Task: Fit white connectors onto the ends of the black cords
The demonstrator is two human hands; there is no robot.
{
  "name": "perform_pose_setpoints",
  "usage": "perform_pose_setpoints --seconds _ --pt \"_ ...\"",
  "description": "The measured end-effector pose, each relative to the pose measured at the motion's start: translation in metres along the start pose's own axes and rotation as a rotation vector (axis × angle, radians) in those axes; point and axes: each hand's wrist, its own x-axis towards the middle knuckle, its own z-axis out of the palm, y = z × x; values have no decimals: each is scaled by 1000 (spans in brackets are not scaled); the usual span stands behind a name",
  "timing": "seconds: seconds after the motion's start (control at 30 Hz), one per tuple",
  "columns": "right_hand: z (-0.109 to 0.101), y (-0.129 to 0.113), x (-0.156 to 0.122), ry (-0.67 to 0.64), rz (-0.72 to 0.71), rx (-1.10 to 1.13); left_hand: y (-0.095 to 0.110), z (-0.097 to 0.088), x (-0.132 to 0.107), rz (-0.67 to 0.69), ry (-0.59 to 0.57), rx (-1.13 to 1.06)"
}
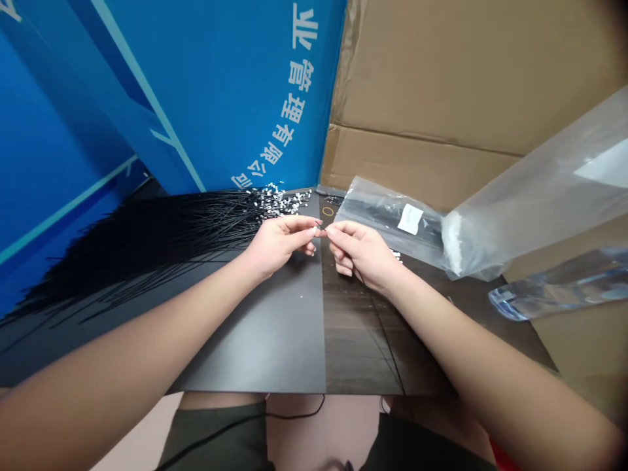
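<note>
Over the dark table, my left hand [287,242] and my right hand [360,250] meet fingertip to fingertip. Both are closed in a pinch on a thin black wire [322,227], a short piece of which shows between them. From under my right hand the wire's long tail [387,350] hangs down toward the table's front edge. A small white spot shows at my left fingertips; whether it is a connector or a fingernail I cannot tell. Left of my hands lies a big bundle of black wires [161,229], with many small white connectors [277,201] at its near-hand end.
A clear plastic bag [383,203] with dark contents and a white label lies behind my right hand. Another clear bag [540,190] and a clear plastic bottle [564,284] are at the right. A yellow ring [328,211] lies between. Blue panel [220,85] and cardboard [441,72] stand behind.
</note>
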Motion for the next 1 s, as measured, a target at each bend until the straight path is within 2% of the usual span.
perform_pose_setpoints --seconds 0.3,0.67,1.0 --pt "-1 -5 1 79 81 52 -1 5 -3 -1 -19 -4" --pt "-5 4 2 104 -86 -21 -6 5 -1 -61 -50 -105" --pt "-6 7 3 106 -118 -85 -1 8 -2 -105 -40 -153"
